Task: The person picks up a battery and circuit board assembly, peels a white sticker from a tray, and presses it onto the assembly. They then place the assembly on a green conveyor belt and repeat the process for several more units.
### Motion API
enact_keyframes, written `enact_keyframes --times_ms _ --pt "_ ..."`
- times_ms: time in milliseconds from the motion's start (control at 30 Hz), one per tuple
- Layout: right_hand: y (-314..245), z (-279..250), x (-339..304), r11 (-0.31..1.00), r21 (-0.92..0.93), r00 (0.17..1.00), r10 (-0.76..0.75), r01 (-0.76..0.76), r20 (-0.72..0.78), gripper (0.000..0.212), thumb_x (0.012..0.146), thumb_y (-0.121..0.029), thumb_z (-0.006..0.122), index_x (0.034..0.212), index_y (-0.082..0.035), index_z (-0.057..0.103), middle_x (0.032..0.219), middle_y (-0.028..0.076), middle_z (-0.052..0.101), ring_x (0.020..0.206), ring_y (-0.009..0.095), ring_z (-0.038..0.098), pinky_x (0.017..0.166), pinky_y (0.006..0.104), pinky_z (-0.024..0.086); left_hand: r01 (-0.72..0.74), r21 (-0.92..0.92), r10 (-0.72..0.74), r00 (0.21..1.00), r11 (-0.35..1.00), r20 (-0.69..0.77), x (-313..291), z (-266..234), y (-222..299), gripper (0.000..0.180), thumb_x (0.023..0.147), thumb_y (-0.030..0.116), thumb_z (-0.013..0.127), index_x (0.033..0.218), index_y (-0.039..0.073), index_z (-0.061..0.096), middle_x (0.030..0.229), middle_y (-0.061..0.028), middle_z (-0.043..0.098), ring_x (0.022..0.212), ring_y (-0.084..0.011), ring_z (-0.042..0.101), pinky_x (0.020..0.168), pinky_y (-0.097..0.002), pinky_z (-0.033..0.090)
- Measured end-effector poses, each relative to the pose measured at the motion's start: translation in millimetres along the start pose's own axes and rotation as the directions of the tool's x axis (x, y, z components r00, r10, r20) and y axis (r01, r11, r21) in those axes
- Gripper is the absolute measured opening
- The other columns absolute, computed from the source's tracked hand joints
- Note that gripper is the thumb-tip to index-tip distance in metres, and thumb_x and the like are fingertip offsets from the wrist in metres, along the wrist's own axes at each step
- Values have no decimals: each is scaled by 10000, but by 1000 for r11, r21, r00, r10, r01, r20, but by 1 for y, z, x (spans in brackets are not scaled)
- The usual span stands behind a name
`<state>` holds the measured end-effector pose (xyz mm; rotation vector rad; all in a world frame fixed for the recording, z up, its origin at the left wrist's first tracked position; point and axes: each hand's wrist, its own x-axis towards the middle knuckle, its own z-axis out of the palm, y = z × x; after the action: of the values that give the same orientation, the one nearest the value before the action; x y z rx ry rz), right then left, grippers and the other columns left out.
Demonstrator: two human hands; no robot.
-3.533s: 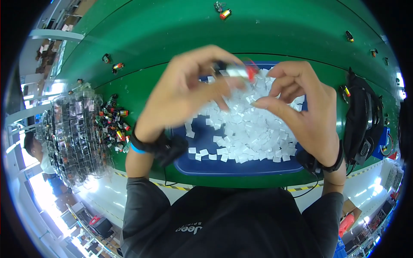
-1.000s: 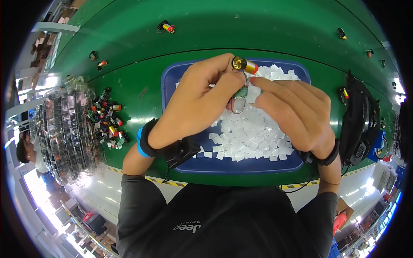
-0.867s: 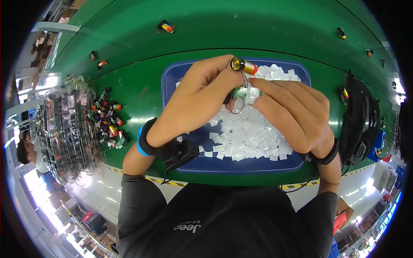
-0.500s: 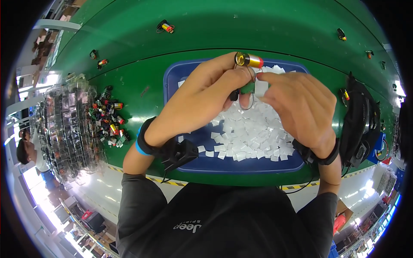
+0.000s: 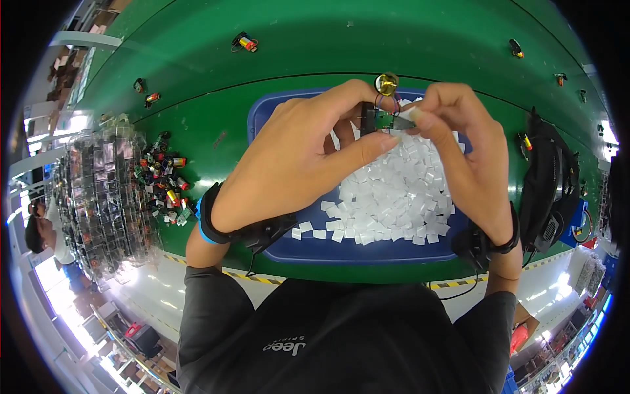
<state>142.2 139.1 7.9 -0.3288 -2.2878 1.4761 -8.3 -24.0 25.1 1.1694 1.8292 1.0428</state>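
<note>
A green circuit board (image 5: 384, 121) has a white square (image 5: 404, 119) at its right.

Piled electronics (image 5: 173, 197) on a bench (image 5: 315, 46) show a workshop.

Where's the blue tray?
In the head view, the blue tray is on the green table, slightly right of centre, beneath the left hand and right hand, holding white squares.

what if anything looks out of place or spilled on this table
Mildly odd: a tiny pale speck lies alone on the green table beyond the blue tray, too small to identify. The loose white squares lie jumbled within the tray; no damage stands out.
</note>
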Motion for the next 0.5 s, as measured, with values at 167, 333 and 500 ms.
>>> enact_keyframes --times_ms 167,333,500 --pt "5 -19 11 964 -113 970 241 -240 -3 184 990 -31 577 1168 15 577 907 68 712 810 121 665 757 260 517 14 -37 -14 1000 999 2 -1 -2 0 345 932 131 705 1239 10 603 1033 -58 712 778 -69 646 652 -211 474" --pt "9 -19 10 984 -164 996 -56 68 76 311 957 -7 594 1268 -25 595 995 87 721 823 146 670 764 282 525 41 -52 -29 976 998 216 -1 -8 3 368 915 124 724 1245 8 608 953 -50 727 765 -57 635 661 -213 475" --pt "12 -17 9 967 -63 950 -230 248 211 341 873 14 669 1210 -37 660 1057 104 711 879 187 652 788 313 522 15 -134 27 951 991 309 0 -10 -2 378 914 120 722 1247 -15 604 922 -85 746 693 -53 598 648 -215 482"
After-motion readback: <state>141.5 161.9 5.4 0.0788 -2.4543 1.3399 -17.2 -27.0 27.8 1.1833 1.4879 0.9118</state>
